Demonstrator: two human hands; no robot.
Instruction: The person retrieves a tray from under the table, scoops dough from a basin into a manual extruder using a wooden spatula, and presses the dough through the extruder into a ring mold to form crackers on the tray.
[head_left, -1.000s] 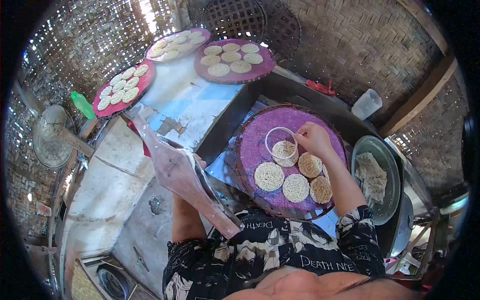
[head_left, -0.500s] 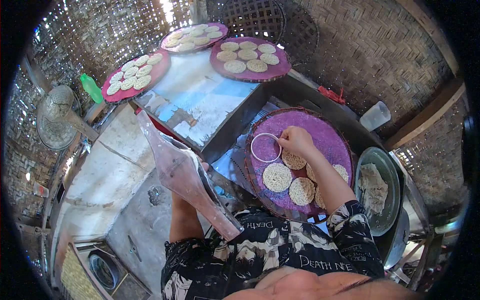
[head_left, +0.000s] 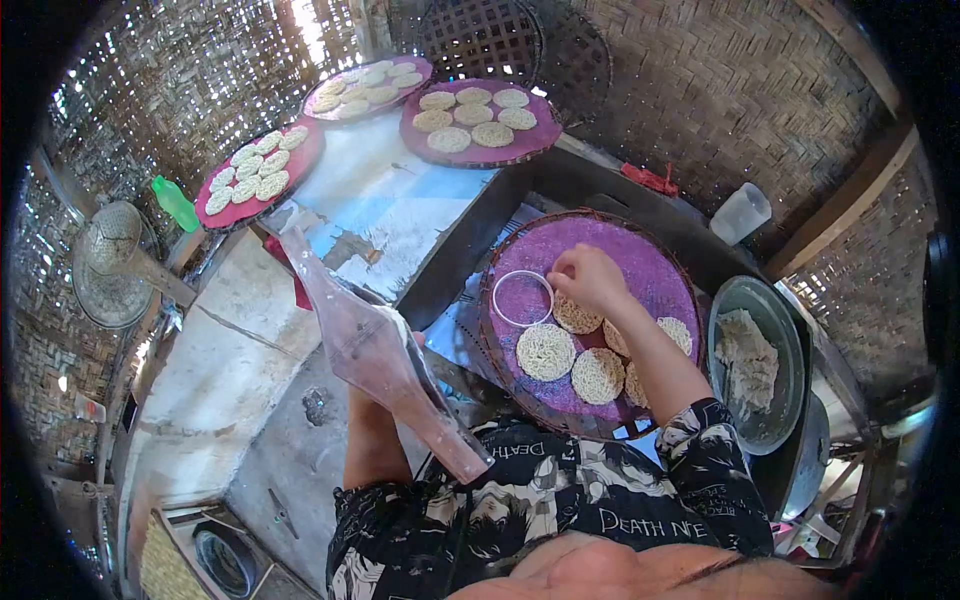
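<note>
My left hand, mostly hidden, is closed around a pinkish wooden press with a broad middle and two long handles. The press tilts in front of my left forearm. On the right, my right hand has its fingers curled at the right edge of a thin white ring, apparently pinching it. This ring is over the purple cloth of a round woven tray. Several flat round noodle-like cakes lie on that tray, among them a pale one just below the ring. My right forearm covers some of them.
Three more pink-covered trays with round cakes stand at the back, one tray nearest the box edge. A green basin of pale dough is at my right. A plastic cup, a red bag and a green bottle are around.
The view has shifted slightly. The ring sits a little lower against the cloth, with my right hand still at its right edge. My left hand keeps the press in about the same place.
</note>
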